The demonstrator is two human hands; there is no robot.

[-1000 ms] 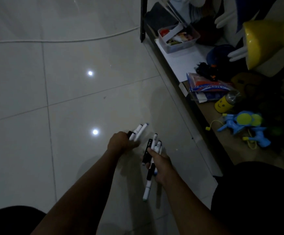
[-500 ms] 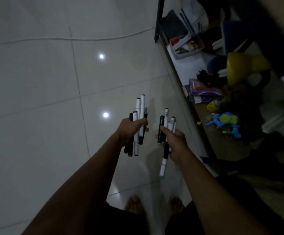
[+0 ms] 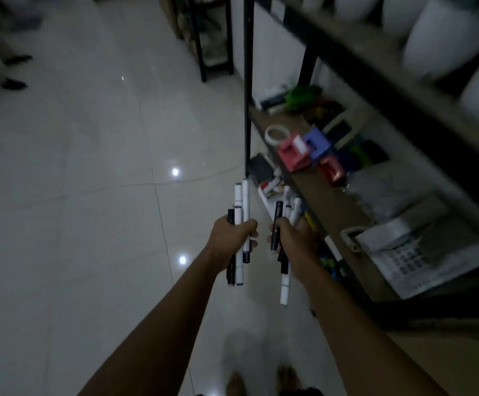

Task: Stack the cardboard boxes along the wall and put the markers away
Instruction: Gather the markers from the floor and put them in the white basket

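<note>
My left hand (image 3: 231, 238) grips a bundle of white and black markers (image 3: 241, 201), held upright over the tiled floor. Close beside it, my right hand (image 3: 295, 241) grips a second bundle of markers (image 3: 288, 207), with one white marker hanging down below the fist. Both hands are held out in front of me at about the same height, next to the front edge of a low shelf. No cardboard boxes are in view.
A black metal rack (image 3: 248, 90) stands on my right; its wooden shelf (image 3: 312, 190) carries pink (image 3: 292, 152), blue and red blocks, a tape roll (image 3: 275, 134), a calculator (image 3: 412, 267) and clutter. White jars (image 3: 443, 38) sit on the upper shelf. Glossy tiles (image 3: 89, 195) stretch left. My bare feet (image 3: 261, 381) show below.
I have stood up from a crouch and lifted both marker bundles from the floor. The view has swung up to the higher shelves of the rack.
</note>
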